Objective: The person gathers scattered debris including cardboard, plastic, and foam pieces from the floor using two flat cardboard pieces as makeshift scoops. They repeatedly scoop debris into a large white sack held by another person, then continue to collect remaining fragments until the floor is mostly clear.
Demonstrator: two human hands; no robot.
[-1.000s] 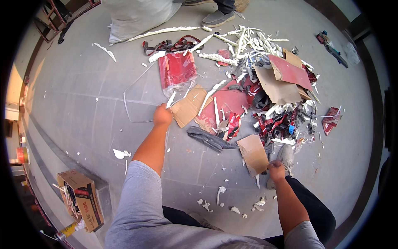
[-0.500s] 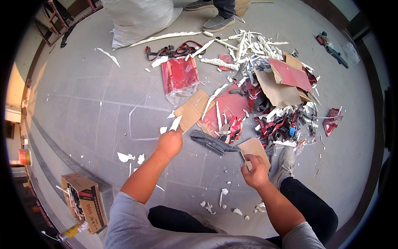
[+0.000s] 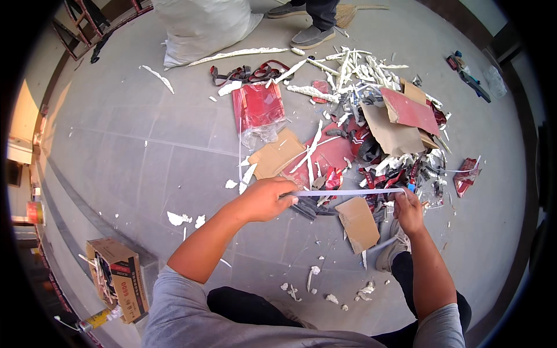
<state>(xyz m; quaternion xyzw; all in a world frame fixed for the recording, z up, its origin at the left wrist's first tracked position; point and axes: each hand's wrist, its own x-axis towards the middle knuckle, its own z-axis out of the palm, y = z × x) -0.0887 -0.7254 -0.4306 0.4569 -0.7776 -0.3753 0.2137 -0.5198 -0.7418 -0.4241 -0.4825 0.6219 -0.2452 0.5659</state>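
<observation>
A thin white plastic strap (image 3: 348, 192) is stretched nearly level in front of me, above the littered floor. My left hand (image 3: 270, 199) pinches one end of this stretch between thumb and fingers. At the other end, my right hand (image 3: 408, 211) has its fingers closed on the strap. A blurred pale tail hangs beside my right wrist. Below the strap lie a small brown cardboard piece (image 3: 358, 225) and dark grey strips, partly hidden by it and my left hand. Beyond my left hand is a larger cardboard piece (image 3: 277, 153), next to a red plastic bag (image 3: 259, 108).
A heap of white foam strips (image 3: 362, 66), cardboard and red-black wrapping spreads ahead to the right. A white sack (image 3: 203, 32) stands at the far side, near another person's shoes (image 3: 313, 36). At lower left is an open carton (image 3: 119, 278); foam scraps (image 3: 178, 218) dot the floor.
Both hands have come up from the floor, moving right, my right hand also forward. The strap that lay looped on the floor at left is now drawn straight between them.
</observation>
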